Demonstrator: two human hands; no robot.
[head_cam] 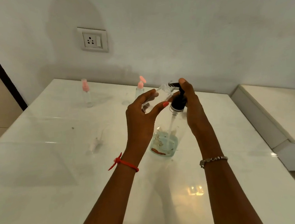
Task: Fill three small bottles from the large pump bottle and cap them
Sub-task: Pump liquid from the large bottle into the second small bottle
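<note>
The large clear pump bottle (165, 142) with a black pump head (177, 100) stands at the middle of the white table (59, 171). My right hand (192, 104) curls around the pump head, one finger on top of it. My left hand (143, 112) grips a small clear uncapped bottle (159, 96), tilted with its mouth up against the pump's spout. At the back two more small bottles stand upright: one with a pink spray top (86, 92) at the left, one with an open pink flip cap (140, 89) beside my left hand.
A small clear pump cap (96, 144) lies on the table left of the big bottle. A wall with a socket (93, 39) rises behind the table. A lower white ledge (275, 112) adjoins the table's right side.
</note>
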